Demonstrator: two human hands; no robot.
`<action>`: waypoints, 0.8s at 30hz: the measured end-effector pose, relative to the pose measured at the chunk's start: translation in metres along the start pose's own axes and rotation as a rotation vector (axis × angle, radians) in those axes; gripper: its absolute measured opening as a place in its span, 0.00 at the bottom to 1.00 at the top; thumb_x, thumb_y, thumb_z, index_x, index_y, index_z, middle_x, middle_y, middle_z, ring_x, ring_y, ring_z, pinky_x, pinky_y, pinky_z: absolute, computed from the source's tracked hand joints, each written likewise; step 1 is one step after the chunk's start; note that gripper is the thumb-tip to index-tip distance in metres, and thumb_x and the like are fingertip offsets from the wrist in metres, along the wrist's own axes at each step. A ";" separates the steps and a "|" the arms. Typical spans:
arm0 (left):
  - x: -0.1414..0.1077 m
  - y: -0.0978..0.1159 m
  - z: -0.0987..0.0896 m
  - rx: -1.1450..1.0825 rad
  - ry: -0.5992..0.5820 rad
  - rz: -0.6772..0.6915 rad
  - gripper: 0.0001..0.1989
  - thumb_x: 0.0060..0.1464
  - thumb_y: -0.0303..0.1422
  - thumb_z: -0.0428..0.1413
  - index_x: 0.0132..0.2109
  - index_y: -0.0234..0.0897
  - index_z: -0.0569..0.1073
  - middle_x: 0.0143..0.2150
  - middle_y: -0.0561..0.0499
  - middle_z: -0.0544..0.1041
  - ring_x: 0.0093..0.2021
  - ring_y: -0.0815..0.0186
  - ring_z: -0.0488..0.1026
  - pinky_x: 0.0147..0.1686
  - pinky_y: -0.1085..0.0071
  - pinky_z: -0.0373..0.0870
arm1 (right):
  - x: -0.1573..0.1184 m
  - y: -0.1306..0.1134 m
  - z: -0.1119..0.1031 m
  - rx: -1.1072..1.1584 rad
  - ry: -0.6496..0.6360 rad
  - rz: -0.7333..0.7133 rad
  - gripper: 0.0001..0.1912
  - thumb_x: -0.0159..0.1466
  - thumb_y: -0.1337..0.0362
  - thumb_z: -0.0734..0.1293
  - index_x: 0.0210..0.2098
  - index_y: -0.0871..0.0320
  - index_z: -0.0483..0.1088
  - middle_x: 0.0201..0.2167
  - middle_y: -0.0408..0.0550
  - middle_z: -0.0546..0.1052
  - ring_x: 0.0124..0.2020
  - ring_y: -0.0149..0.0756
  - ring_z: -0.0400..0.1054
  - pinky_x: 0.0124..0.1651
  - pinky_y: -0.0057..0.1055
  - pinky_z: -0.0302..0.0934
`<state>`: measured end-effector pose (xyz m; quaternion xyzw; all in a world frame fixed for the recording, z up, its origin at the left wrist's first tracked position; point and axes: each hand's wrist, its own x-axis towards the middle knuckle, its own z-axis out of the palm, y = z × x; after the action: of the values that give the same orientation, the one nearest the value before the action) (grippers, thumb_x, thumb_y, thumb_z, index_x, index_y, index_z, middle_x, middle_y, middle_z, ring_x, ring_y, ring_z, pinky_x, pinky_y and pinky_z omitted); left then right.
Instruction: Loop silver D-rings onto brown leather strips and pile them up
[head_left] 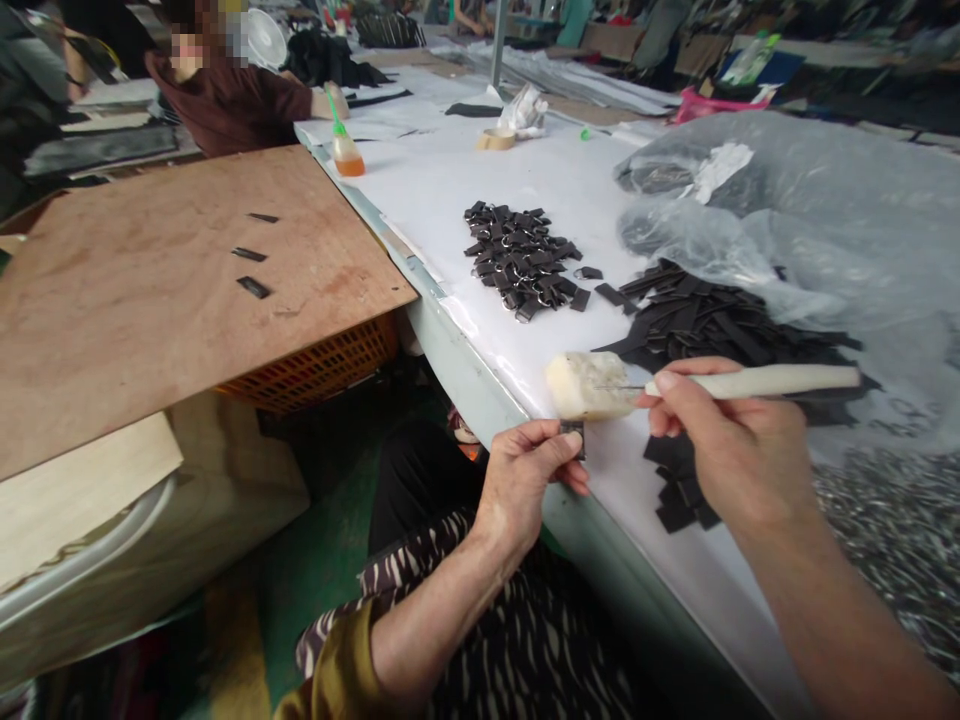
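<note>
Between the thumb and fingers of my left hand (529, 475) is a small black strap piece (574, 438), held at the table's edge. My right hand (731, 450) grips a white-handled awl (780, 381). The awl's thin metal tip lies over a yellowish-white block (589, 385), just beyond my left hand. Farther up the white table (420, 180) sits a pile of black tabs with metal rings (517, 255). Loose black strips (720, 325) are heaped beyond my right hand, and several black pieces (679, 485) lie between my hands.
Metal rings (892, 540) lie at the right, below a clear plastic bag (810, 220). A glue bottle (347, 155) and tape roll (495, 140) stand farther back. A wooden board (187, 270) is at the left, above an orange crate (315, 370). A person (225, 100) sits back left.
</note>
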<state>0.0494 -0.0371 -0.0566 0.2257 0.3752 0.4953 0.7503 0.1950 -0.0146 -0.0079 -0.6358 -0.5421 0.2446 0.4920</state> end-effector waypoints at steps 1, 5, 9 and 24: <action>-0.001 0.000 0.000 -0.005 -0.003 0.001 0.08 0.46 0.32 0.59 0.26 0.31 0.70 0.17 0.52 0.70 0.17 0.71 0.65 0.23 0.72 0.64 | 0.000 0.000 -0.001 0.057 0.005 0.023 0.07 0.59 0.59 0.66 0.31 0.57 0.69 0.23 0.43 0.74 0.20 0.28 0.64 0.24 0.27 0.59; -0.005 -0.001 -0.001 -0.016 -0.026 0.001 0.08 0.46 0.32 0.59 0.26 0.31 0.70 0.17 0.52 0.70 0.18 0.71 0.66 0.24 0.72 0.64 | -0.007 -0.007 -0.005 0.332 0.032 0.125 0.07 0.56 0.62 0.69 0.29 0.58 0.69 0.22 0.44 0.72 0.21 0.29 0.64 0.21 0.26 0.56; -0.009 -0.002 -0.001 -0.021 -0.036 0.006 0.09 0.46 0.32 0.60 0.26 0.31 0.70 0.18 0.52 0.71 0.18 0.71 0.66 0.25 0.72 0.63 | -0.020 -0.017 -0.008 0.435 0.019 0.169 0.05 0.55 0.64 0.70 0.27 0.59 0.70 0.23 0.45 0.71 0.26 0.31 0.67 0.21 0.25 0.56; -0.007 -0.003 -0.002 -0.006 -0.021 0.033 0.08 0.47 0.32 0.58 0.26 0.31 0.71 0.18 0.51 0.71 0.18 0.71 0.65 0.25 0.73 0.63 | -0.008 -0.016 0.002 -0.028 0.044 0.013 0.07 0.57 0.60 0.68 0.29 0.57 0.69 0.17 0.41 0.71 0.21 0.29 0.65 0.25 0.27 0.58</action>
<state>0.0483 -0.0448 -0.0572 0.2349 0.3621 0.5064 0.7465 0.1835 -0.0222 0.0041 -0.6513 -0.5302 0.2262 0.4935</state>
